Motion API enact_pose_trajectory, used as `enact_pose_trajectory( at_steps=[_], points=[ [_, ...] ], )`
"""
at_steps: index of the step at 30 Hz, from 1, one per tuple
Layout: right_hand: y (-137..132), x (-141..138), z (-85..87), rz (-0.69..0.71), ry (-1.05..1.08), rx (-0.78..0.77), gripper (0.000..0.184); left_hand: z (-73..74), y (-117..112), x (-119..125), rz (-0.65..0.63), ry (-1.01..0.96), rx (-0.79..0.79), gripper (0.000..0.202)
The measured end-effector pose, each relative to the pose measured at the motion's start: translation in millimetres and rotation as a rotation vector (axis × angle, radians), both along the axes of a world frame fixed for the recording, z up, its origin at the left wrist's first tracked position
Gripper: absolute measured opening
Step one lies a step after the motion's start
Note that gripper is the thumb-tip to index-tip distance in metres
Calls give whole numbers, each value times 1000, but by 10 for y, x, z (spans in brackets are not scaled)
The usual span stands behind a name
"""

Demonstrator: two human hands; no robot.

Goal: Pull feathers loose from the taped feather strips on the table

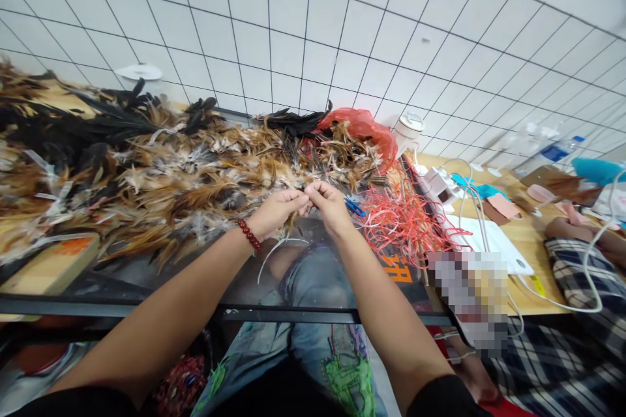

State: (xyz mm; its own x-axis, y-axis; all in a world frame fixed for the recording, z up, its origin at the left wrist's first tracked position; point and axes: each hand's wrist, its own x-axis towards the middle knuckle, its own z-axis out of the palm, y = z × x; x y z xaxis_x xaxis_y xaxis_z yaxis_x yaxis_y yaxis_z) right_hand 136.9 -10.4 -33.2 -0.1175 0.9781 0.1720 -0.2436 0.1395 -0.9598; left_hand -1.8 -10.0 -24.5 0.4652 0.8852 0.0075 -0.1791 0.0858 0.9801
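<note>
My left hand (pixel 276 212) and my right hand (pixel 330 205) meet over a glass tabletop (pixel 147 277), fingers pinched together on a small bunch of brown feathers (pixel 304 198). A red bead bracelet (pixel 250 235) circles my left wrist. A blue-handled tool (pixel 354 206) sticks out from under my right hand. A thin white strip (pixel 274 251) hangs below my hands. A large heap of brown and black feathers (pixel 147 169) lies just beyond my hands.
A tangle of red strings (pixel 405 218) lies right of my hands, a red plastic bag (pixel 364 127) behind it. A white cup (pixel 408 130), a power strip (pixel 440 186) and cables sit on the wooden table at right. Another person's arm (pixel 581 234) rests there.
</note>
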Motion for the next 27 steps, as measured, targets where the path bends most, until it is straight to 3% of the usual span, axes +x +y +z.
enact_pose_trajectory(
  at_steps=[2, 4, 7, 11, 15, 17, 22, 27],
  points=[
    [42, 48, -6, -94, -58, 29, 31, 1, 18, -7, 84, -20, 32, 32],
    [100, 144, -22, -282, -147, 77, 28, 20, 47, -25, 186, -111, 41, 29],
    [159, 303, -67, -524, -410, 113, 21, 73, 95, -56, 339, -290, 56, 28],
    [100, 313, -113, -496, -930, 106, 15, 128, 127, -72, 495, -364, 94, 26],
    [5, 163, -100, -456, -1289, 134, 18, 138, 129, -70, 540, -373, 92, 25],
    [-1, 150, -74, -436, -1321, 149, 18, 133, 132, -71, 549, -375, 91, 25],
    [49, 339, 4, -240, -1084, 96, 21, 115, 148, -79, 582, -380, 79, 25],
    [53, 438, 3, -511, -1186, 81, 24, 94, 155, -84, 604, -371, 38, 26]
  ],
)
